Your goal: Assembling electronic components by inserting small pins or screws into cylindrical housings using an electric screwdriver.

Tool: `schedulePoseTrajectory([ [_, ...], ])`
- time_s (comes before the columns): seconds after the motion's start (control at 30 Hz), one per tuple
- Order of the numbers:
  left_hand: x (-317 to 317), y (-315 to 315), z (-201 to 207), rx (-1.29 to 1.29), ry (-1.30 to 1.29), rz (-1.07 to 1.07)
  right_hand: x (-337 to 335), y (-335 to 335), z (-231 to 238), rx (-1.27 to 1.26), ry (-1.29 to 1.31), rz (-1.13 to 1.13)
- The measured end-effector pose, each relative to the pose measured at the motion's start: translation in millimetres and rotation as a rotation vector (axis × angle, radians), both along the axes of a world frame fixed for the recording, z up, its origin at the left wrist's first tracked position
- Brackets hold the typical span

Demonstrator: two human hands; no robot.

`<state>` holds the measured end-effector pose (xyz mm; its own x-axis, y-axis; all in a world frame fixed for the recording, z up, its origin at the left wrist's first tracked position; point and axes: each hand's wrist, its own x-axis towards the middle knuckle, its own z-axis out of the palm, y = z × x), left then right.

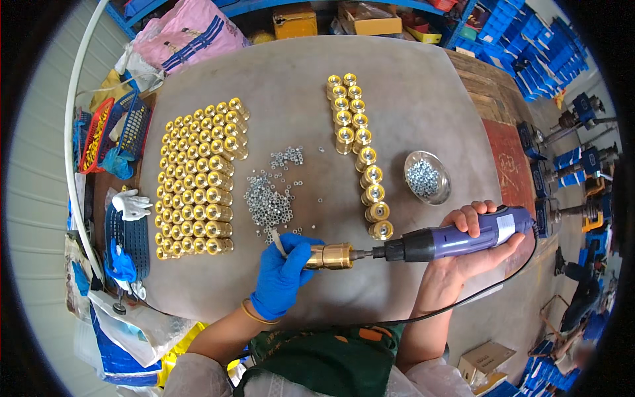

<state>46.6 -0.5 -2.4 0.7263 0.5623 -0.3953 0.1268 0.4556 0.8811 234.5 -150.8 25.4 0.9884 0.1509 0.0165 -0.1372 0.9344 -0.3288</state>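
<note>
From my remote place I receive a bright, evenly lit view. The table [278,73] shows soft sheen, with a gentle shadow beside the metal bowl [442,188]; the brass fittings [219,196] glint. Toward nine o'clock the wall [33,198] bends; toward four o'clock, a distant person [582,298] looks unsharp. Corners are black.

There, our left grip [281,274] hides one end of the brass fitting [334,256], which conceals the tip of the driver bit [360,254]!
</note>
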Motion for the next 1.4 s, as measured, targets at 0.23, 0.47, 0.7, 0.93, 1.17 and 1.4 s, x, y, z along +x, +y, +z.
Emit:
schedulePoseTrajectory([
  [0.23, 3, 0, -10, 0.317, 0.004, 0.063, 6, 1, -15, 0.015, 0.043, 0.005],
  [0.47, 70, 53, 11, 0.694, -0.041, -0.097, 28, -35, -9, 0.065, -0.067, -0.178],
  [0.7, 141, 76, -24, 0.977, 0.08, -0.356, 17, -41, -3, -0.081, -0.057, -0.207],
  [0.93, 158, 85, -39, 1.237, -0.094, -0.39, 17, -42, -6, -0.128, 0.016, -0.233],
  [1.17, 162, 102, -8, 0.562, 0.081, -0.21, 16, -41, -10, -0.139, 0.025, -0.209],
  [1.4, 145, 137, -80, 1.276, 0.13, -0.192, 13, -34, -13, -0.106, 0.014, -0.156],
])
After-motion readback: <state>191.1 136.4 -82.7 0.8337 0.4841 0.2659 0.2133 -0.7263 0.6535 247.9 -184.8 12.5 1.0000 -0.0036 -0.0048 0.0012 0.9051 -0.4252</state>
